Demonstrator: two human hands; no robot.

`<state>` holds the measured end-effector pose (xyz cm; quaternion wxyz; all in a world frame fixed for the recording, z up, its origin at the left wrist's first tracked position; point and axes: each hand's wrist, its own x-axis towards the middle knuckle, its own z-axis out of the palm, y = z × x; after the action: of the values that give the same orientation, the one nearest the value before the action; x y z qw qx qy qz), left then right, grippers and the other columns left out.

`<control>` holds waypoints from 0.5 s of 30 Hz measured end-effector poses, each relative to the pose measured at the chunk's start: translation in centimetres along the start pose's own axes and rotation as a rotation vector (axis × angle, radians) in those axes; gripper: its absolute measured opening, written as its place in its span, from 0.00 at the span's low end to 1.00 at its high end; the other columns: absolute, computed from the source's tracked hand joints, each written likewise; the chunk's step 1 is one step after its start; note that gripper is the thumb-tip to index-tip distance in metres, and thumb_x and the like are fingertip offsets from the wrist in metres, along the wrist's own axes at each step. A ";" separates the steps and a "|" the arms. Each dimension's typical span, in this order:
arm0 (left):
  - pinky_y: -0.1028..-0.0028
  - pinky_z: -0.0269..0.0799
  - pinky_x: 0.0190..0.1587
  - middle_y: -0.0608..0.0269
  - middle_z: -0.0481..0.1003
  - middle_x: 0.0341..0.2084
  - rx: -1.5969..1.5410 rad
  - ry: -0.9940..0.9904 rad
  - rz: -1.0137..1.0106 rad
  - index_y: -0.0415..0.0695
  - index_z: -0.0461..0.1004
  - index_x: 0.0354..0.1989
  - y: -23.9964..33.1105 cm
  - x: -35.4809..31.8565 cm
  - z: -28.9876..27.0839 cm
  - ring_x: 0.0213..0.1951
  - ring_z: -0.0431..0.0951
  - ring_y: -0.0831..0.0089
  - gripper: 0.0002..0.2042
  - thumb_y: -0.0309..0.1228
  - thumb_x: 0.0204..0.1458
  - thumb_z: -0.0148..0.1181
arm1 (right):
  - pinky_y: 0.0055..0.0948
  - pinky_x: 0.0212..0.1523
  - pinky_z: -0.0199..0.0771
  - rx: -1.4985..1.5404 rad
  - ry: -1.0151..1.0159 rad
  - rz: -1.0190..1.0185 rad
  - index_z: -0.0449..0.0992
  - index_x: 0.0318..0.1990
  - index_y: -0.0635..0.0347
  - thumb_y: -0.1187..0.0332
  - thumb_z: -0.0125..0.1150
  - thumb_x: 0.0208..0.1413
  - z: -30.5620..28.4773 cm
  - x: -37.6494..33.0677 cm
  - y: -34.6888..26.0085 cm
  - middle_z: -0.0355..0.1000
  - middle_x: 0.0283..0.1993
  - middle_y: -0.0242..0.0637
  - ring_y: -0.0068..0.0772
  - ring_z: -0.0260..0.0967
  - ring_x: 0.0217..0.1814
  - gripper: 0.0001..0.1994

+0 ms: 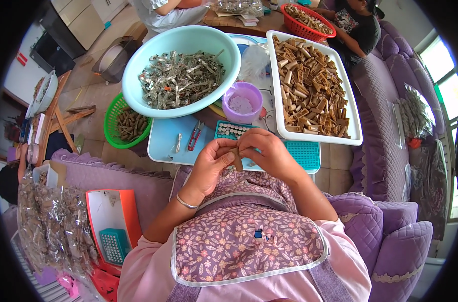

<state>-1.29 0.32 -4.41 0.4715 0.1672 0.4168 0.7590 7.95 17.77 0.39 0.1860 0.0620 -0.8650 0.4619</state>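
Observation:
In front of my apron, a small brown plastic piece [237, 160] sits between the fingers of my left hand [211, 163] and my right hand [265, 151]. Both hands are closed around it, and the fingers hide part of its shape. Just beyond them, a teal holder [220, 135] carries several small round pale pieces. Red-handled snips [194, 137] lie on the light blue tabletop [161, 136] left of my hands, beside a small whitish wire bundle [178, 143]. A second teal holder with a grid of holes [304, 155] lies to the right.
A pale blue basin [229, 45] holds clear and metallic parts. Right of it, a white tray [357, 128] is heaped with brown pieces. Between them stands a purple tub [256, 103]. A green basket [110, 128] holds brown parts. Another person [357, 30] sits at the far right.

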 end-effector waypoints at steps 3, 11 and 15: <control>0.71 0.73 0.50 0.60 0.75 0.42 0.014 0.013 0.031 0.40 0.66 0.53 0.3 0.4 0.5 0.46 0.76 0.70 0.16 0.28 0.57 0.57 | 0.31 0.38 0.73 -0.146 0.096 0.237 0.78 0.30 0.63 0.77 0.67 0.44 -2.0 1.2 0.2 0.74 0.35 0.37 0.32 0.73 0.38 0.05; 0.70 0.73 0.53 0.58 0.74 0.41 0.387 0.131 0.472 0.37 0.67 0.51 8.5 5.9 -3.0 0.45 0.77 0.69 0.12 0.25 0.60 0.51 | 0.44 0.45 0.71 -0.870 0.115 0.668 0.75 0.46 0.56 0.59 0.61 0.51 -13.4 7.1 10.1 0.75 0.40 0.48 0.47 0.72 0.46 0.16; 0.72 0.76 0.49 0.58 0.73 0.41 0.297 0.324 0.507 0.37 0.69 0.48 13.2 7.0 -4.6 0.43 0.77 0.69 0.10 0.22 0.59 0.51 | 0.44 0.46 0.72 -0.895 0.076 0.630 0.75 0.44 0.56 0.59 0.60 0.52 -14.0 8.3 13.8 0.75 0.41 0.50 0.49 0.72 0.47 0.15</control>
<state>-15.38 1.42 2.28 0.1657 0.2097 0.5373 0.7999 0.11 37.67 -0.12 0.0779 -0.3018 -0.9464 0.0842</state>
